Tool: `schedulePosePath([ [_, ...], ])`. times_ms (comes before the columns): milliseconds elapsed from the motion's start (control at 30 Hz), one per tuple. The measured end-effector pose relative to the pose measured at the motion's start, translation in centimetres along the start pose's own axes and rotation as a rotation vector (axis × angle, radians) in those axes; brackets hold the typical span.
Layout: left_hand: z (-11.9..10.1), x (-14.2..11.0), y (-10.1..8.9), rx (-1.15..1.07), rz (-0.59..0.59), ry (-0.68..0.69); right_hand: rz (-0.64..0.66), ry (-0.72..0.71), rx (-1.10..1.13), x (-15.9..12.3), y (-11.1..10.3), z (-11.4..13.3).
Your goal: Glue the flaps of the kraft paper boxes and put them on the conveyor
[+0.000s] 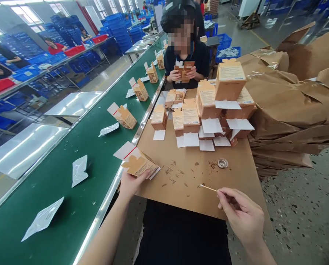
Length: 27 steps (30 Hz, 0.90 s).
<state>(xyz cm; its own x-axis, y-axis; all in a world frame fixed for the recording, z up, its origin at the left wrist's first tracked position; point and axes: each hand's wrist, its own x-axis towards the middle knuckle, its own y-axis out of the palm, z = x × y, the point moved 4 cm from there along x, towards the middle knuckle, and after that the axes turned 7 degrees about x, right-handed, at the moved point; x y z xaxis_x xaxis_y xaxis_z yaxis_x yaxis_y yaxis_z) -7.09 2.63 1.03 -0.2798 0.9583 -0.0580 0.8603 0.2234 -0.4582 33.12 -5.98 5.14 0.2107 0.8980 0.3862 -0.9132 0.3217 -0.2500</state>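
My left hand [133, 184] grips a small brown cardboard box [142, 165] by its near end, at the left edge of the cardboard-covered table. The box lies tilted, its white top flap with a red line standing open toward the conveyor. Between the thumb and fingers of my right hand [240, 209] is a cotton swab [208, 188], its white tip pointing left over the table. A small round dish [222, 163] sits beyond the swab, beside scattered brown specks. Dark smears mark the cardboard [153, 191] between my hands.
Several open boxes [191, 117] stand piled at the table's far side. On the left, a green conveyor [98, 158] carries boxes and silvery pouches [80, 170]. A co-worker [186, 55] opposite holds a carton. Brown paper sheets [288, 99] are heaped at the right.
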Motion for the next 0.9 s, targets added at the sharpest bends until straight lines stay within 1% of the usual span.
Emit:
schedulePosePath([
  [33,0.5,0.1,-0.8,0.023,-0.016,-0.003,0.001,0.006,-0.003,0.0,0.0,-0.2],
  [100,1.4,0.1,-1.8,0.066,-0.046,0.003,0.005,0.019,-0.007,0.1,0.2,-0.6],
  [267,2.2,0.3,-2.6,0.191,-0.107,0.054,0.01,-0.006,-0.009,0.6,0.8,-0.5],
  [333,2.3,0.7,-3.7,0.26,-0.172,0.067,0.016,-0.024,-0.007,0.8,1.1,-0.3],
  [433,3.3,1.3,-6.9,0.362,-0.338,0.041,0.031,-0.021,-0.004,1.0,1.5,-0.3],
  [500,4.8,1.6,-9.6,0.368,-0.464,-0.029,0.021,-0.011,-0.003,1.0,1.6,-0.5],
  [600,7.6,1.8,-13.2,0.25,-0.631,-0.149,0.001,0.023,-0.018,0.8,1.5,-0.5],
  [667,9.0,2.1,-14.6,0.173,-0.681,-0.171,-0.006,0.079,-0.05,0.7,1.5,-0.4],
  [733,9.9,2.5,-15.2,0.131,-0.688,-0.172,-0.01,0.151,-0.079,0.7,1.4,-0.3],
  [800,10.2,3.1,-15.3,0.093,-0.664,-0.164,0.004,0.205,-0.093,0.8,1.4,-0.4],
  [900,9.8,4.2,-14.8,0.033,-0.638,-0.156,0.008,0.206,-0.095,1.0,1.5,-0.8],
])
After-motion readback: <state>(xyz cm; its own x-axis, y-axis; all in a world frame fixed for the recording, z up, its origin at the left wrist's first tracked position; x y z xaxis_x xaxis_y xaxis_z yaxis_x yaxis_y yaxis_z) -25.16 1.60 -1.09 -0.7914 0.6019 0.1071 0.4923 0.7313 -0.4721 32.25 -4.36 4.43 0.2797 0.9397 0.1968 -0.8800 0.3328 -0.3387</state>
